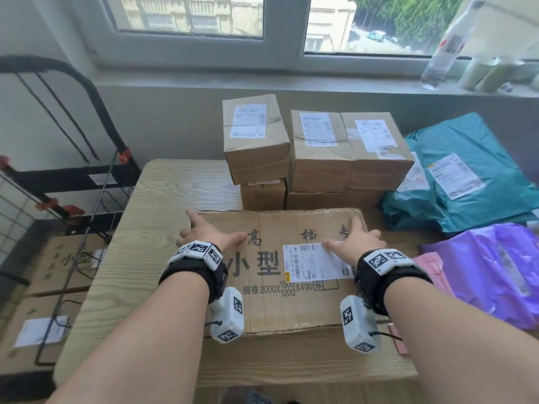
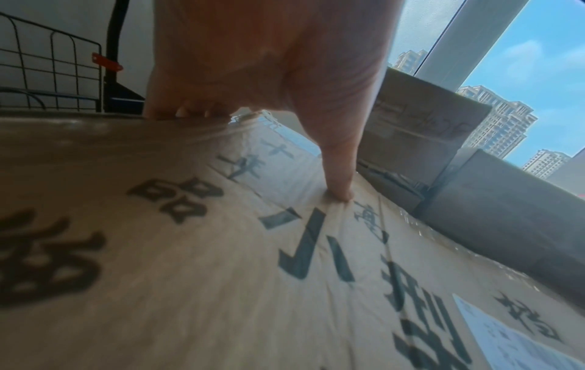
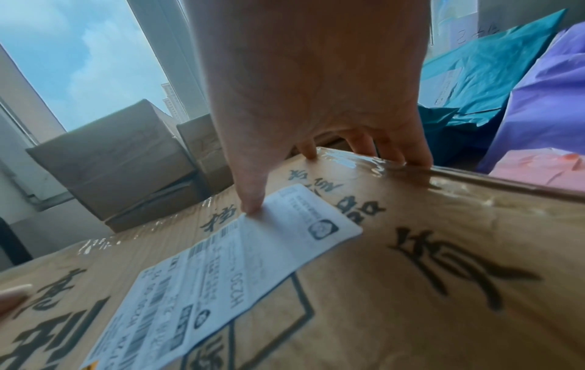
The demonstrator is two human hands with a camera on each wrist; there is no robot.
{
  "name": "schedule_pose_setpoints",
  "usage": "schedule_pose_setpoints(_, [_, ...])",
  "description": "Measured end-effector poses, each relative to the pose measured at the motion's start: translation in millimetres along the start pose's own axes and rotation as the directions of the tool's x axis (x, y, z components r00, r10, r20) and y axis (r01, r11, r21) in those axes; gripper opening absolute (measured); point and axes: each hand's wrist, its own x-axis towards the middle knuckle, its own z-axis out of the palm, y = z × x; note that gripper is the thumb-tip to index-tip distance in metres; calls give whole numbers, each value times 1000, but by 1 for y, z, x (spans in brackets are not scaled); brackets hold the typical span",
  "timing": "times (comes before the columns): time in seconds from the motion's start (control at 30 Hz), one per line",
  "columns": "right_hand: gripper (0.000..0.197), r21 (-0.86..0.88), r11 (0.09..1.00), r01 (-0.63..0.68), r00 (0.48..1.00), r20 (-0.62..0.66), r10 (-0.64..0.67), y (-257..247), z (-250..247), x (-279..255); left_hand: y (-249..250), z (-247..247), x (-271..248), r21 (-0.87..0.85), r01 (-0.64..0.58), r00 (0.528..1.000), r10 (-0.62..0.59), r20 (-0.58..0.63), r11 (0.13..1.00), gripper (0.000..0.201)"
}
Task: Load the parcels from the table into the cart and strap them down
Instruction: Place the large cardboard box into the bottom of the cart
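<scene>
A large flat cardboard box [image 1: 277,301] with black printed characters and a white shipping label [image 1: 315,260] lies on the wooden table [image 1: 145,228] in front of me. My left hand [image 1: 215,228] grips its far left corner. Its fingers [image 2: 177,112] curl over the far edge, and its thumb [image 2: 341,192] presses on the top. My right hand [image 1: 347,234] grips the far edge on the right, fingers [image 3: 395,155] hooked over it and thumb [image 3: 253,207] on the label. The black wire cart [image 1: 73,182] stands to the left of the table, with cardboard boxes [image 1: 58,266] inside it.
Smaller taped boxes [image 1: 256,141] [image 1: 350,147] are stacked just behind the large box. Teal [image 1: 472,176], purple [image 1: 495,272] and pink [image 1: 431,266] mailer bags lie at the table's right. A bottle [image 1: 446,51] stands on the window sill.
</scene>
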Motion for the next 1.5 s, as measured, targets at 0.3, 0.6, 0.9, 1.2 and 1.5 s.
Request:
schedule_pose_setpoints(0.3, [99,-1,995,102,994,-39,-102,-12,-10,-17,-14,-30,-32,-38,-24,991,19,-136,999,140])
schedule_pose_setpoints(0.6, [90,4,979,205,978,-47,-205,-48,5,-48,-56,-69,-41,-104,-6,976,-17,-217,995,136])
schedule_pose_setpoints(0.9, [93,-7,973,229,971,-75,-229,-116,33,-95,-116,-124,-10,-191,-10,965,-41,-257,981,124])
schedule_pose_setpoints(1.2, [91,-1,959,283,956,-84,-282,-225,75,-150,-201,-209,47,-219,-13,955,-53,-293,976,113])
schedule_pose_setpoints(1.5, [79,68,915,398,913,-124,-388,-331,122,-186,-275,-291,103,-227,-2,923,-86,-375,974,116])
